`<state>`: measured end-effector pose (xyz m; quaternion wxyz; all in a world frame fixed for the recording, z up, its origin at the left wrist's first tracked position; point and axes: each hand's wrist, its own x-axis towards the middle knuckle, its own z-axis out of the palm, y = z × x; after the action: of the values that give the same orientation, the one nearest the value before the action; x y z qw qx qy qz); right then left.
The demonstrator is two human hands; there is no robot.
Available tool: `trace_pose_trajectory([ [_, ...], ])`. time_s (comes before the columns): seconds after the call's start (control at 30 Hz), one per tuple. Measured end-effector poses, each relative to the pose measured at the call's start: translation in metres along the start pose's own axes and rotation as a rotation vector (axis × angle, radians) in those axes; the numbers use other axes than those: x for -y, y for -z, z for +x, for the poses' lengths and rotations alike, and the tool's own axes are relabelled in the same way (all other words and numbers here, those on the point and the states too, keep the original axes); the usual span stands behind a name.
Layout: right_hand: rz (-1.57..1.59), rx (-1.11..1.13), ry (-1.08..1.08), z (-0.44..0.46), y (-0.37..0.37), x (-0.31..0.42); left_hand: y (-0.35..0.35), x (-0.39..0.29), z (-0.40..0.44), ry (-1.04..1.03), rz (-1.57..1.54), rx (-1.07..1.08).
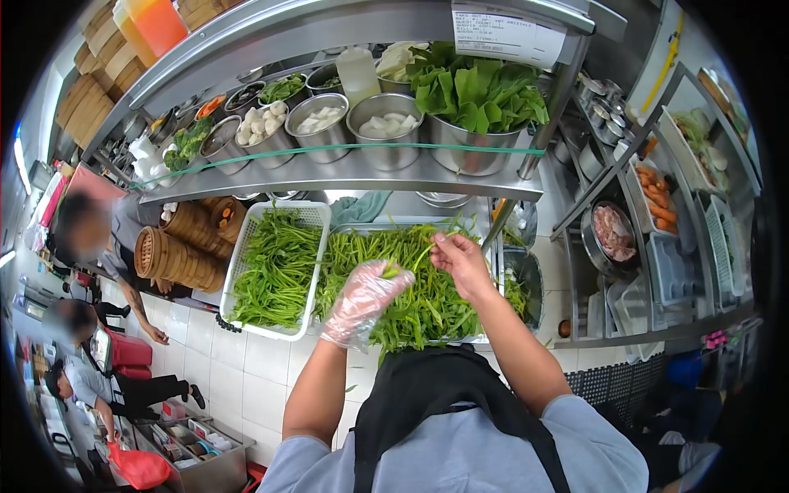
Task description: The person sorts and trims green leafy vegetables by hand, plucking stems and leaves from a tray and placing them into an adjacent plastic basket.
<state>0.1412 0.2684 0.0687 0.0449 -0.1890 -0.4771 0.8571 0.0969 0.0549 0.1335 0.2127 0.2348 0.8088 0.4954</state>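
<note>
My left hand [367,297], in a clear plastic glove, is closed around some green stems [393,270]. My bare right hand [462,264] pinches a thin green stem [426,253] between thumb and fingers, just right of the glove. Both hands are over a metal tray [485,226] heaped with long-stemmed leafy greens [436,308] that look like water spinach. To the left stands a white plastic basket [306,327] filled with similar greens [275,271], their stems lying mostly lengthwise.
Above, a steel shelf [345,177] carries several metal pots, one with big leafy greens [481,90]. Bamboo steamers [177,259] are stacked at left, near a person [136,226]. A right-hand rack [604,337] holds carrots [655,197] and a bowl of raw meat [612,234].
</note>
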Motion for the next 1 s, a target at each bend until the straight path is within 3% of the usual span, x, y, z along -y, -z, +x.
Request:
trace_pose_trajectory([
  [0.13,-0.084,-0.040,0.093,0.001,0.005,-0.009,-0.027,0.036,0.005,-0.050,0.202,-0.019],
  [0.23,-0.143,-0.040,0.074,-0.004,0.004,-0.005,-0.030,0.036,0.007,0.054,-0.145,0.059],
  [0.3,-0.321,0.198,0.235,-0.016,-0.002,-0.001,-0.023,0.025,0.007,0.111,-0.161,0.105],
  [0.33,-0.320,0.195,0.235,-0.015,0.002,-0.005,-0.021,0.023,0.006,0.172,-0.177,0.142],
  [0.4,-0.492,0.557,0.125,-0.012,0.011,-0.011,-0.023,0.035,0.010,0.178,-0.310,0.184],
  [0.53,-0.719,0.483,0.125,-0.005,0.016,-0.021,-0.019,0.039,0.010,0.181,-0.241,0.205],
  [0.67,-0.621,0.538,0.152,-0.010,0.018,-0.021,-0.012,0.043,0.008,0.205,-0.230,0.209],
  [0.73,-0.628,0.541,-0.095,-0.020,0.013,-0.001,-0.006,0.031,0.004,0.218,-0.141,0.204],
  [0.77,-0.628,0.545,-0.095,-0.018,0.015,-0.002,-0.003,0.028,0.003,0.229,-0.053,0.198],
  [0.87,-0.713,0.329,0.204,-0.013,0.032,-0.007,-0.001,0.045,-0.001,0.216,-0.008,0.080],
  [0.93,-0.259,0.280,-0.058,-0.003,0.046,-0.004,0.006,0.043,-0.005,0.238,0.026,0.079],
  [1.0,-0.192,0.253,-0.044,-0.006,0.048,-0.002,0.008,0.043,-0.007,0.195,0.164,0.063],
])
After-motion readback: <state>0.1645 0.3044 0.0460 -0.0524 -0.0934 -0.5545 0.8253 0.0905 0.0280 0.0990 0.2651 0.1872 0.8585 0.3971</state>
